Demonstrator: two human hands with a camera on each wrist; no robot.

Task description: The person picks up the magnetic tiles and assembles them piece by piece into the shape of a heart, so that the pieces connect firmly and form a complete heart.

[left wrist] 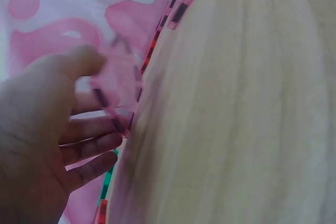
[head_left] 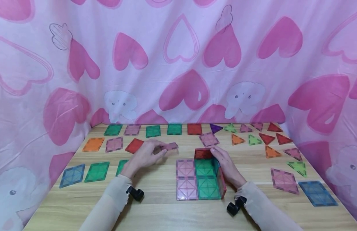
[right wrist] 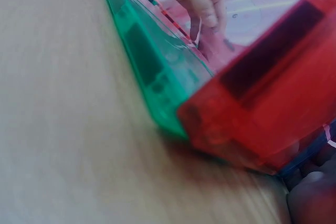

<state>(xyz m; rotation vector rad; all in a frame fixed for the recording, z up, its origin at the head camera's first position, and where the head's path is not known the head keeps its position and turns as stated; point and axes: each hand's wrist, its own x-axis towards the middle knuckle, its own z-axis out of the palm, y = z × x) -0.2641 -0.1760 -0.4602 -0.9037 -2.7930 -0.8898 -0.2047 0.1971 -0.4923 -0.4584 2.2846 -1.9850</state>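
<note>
My left hand (head_left: 145, 155) pinches a pink translucent magnetic tile (head_left: 170, 146) above the table. The left wrist view shows this pink tile (left wrist: 119, 85) blurred between thumb and fingers. A flat base of two pink tiles (head_left: 187, 188) and two green tiles (head_left: 208, 188) lies in front of me. Upright on it stand a red tile (head_left: 202, 154) at the back, and a blue tile (head_left: 216, 164) and another red tile (head_left: 222, 186) along the right side. My right hand (head_left: 226, 165) rests against that right wall, fingertips at the back corner; some fingers are hidden.
Square tiles, such as an orange one (head_left: 93, 144) and a blue one (head_left: 72, 175), lie left and along the back. Triangular tiles (head_left: 267, 138) are spread at the back right. A pink tile (head_left: 284, 181) and a blue rectangle (head_left: 318, 193) lie right. A pink heart-print curtain (head_left: 149, 83) surrounds the table.
</note>
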